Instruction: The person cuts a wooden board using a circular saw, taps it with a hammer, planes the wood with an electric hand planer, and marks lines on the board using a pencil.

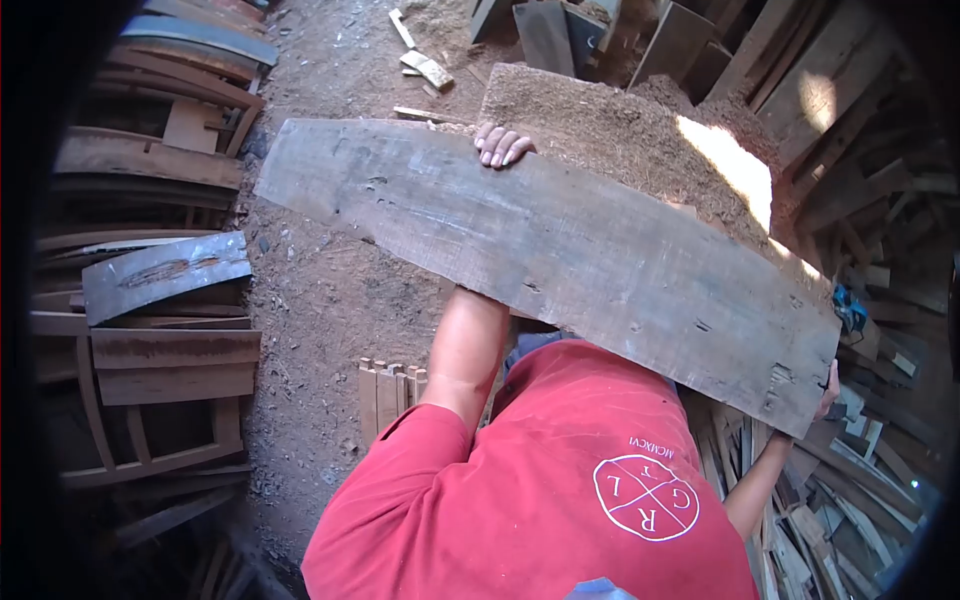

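A long, weathered grey wooden board (560, 250) stretches across the view in front of my body, slanting down toward the right. My left hand (504, 146) is closed over its far edge, left of the middle; the forearm passes beneath the board, and the palm and thumb are hidden. At the board's right end, my right hand (829, 390) grips the edge, with most of its fingers hidden. The board's surface shows cracks and knots.
Stacked planks and wooden frames (170, 355) line the left side. Behind the board lies a sawdust-covered panel (600, 110). Scrap wood (428, 70) sits on the dirt floor (310, 300). Wood strips (830, 520) pile up at lower right, near a blue object (850, 310).
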